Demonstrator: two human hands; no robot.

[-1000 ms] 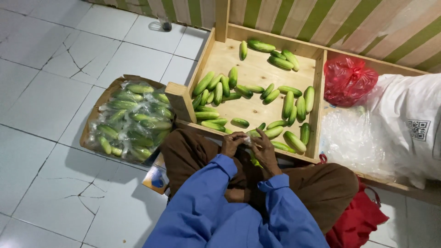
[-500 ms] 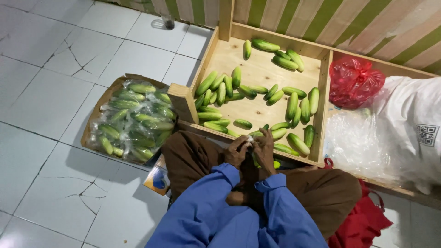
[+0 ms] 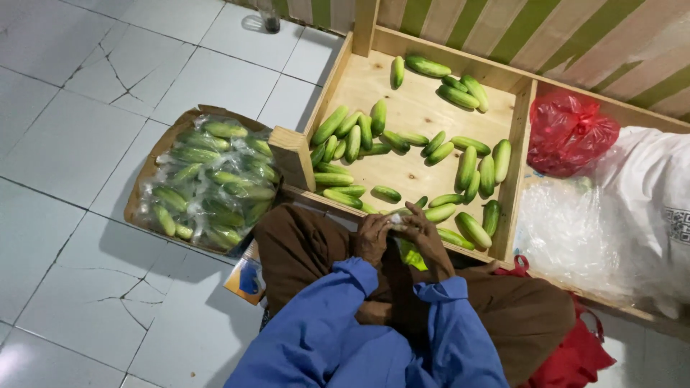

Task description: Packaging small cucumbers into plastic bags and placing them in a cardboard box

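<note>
I sit cross-legged on the floor in brown trousers and blue sleeves. My left hand [image 3: 372,238] and my right hand [image 3: 424,233] meet over my lap, both pinching a small clear plastic bag [image 3: 394,221] between the fingertips. Something green, a cucumber [image 3: 411,255], shows just below my right hand. Directly beyond my hands lies a shallow wooden crate [image 3: 416,113] with several loose cucumbers [image 3: 345,140] spread over its bottom.
A cardboard tray [image 3: 149,172] of bagged cucumbers [image 3: 212,183] sits on the tiled floor at the left. A red plastic bag [image 3: 570,133], clear plastic bags [image 3: 568,230] and a white sack [image 3: 650,194] fill the crate's right compartment. A red bag [image 3: 568,356] lies by my right knee.
The view has tilted slightly, shifting everything right and down. My hands stay together on the plastic bag, with the fingers working slightly.
</note>
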